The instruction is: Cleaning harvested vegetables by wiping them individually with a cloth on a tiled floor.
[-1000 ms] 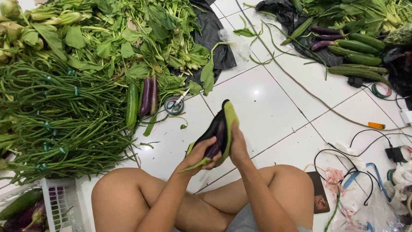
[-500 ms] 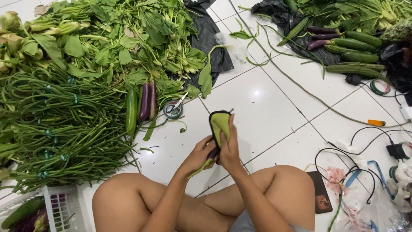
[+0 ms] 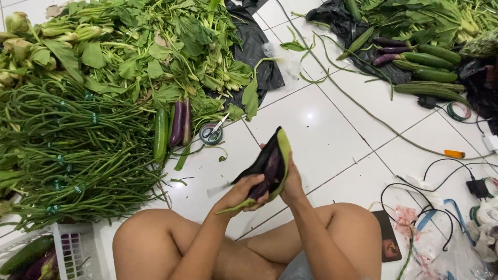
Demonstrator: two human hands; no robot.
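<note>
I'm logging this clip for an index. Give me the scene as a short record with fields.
setting: white tiled floor, person seated cross-legged
left hand: grips lower end of vegetable bundle
right hand: supports bundle from behind
bundle: dark purple eggplants with a green piece
left of hands: long beans, leafy greens, tape roll
far right: cucumbers, cables

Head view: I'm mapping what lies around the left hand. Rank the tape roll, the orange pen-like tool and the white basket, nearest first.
From the left hand:
1. Tape roll, on the tile ahead, slightly left.
2. White basket, bottom-left corner, beside the knee.
3. Orange tool, far right among the cables.
</note>
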